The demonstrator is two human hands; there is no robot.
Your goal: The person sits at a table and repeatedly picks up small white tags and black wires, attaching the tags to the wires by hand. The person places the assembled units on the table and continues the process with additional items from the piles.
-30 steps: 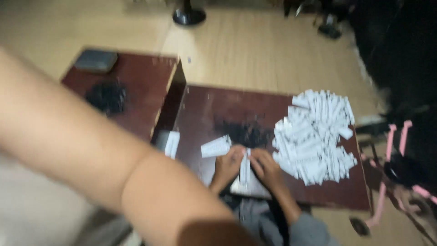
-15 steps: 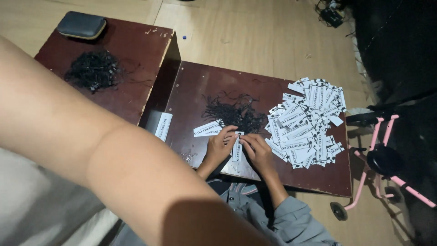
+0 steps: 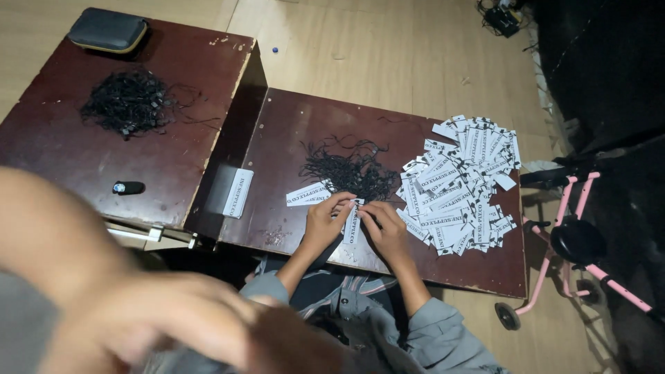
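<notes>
Head view: left hand (image 3: 324, 223) and right hand (image 3: 385, 230) meet at the near edge of the dark brown wooden table (image 3: 277, 149), both pinching one white printed paper tag (image 3: 352, 221), presumably to steady it. Tangled black strings (image 3: 348, 168) lie just beyond, the heap of white paper tags (image 3: 460, 179) to the right, both within easy reach. A blurred arm (image 3: 104, 298) crosses the lens; whose, I can't tell

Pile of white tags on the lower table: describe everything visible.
The pile of white tags is a loose heap of small rectangular paper-like slips with dark print, overlapping at odd angles, lying flat on the right part of the dark brown table, beside a tangle of black strings. A co-worker's hand is at its left edge.
</notes>
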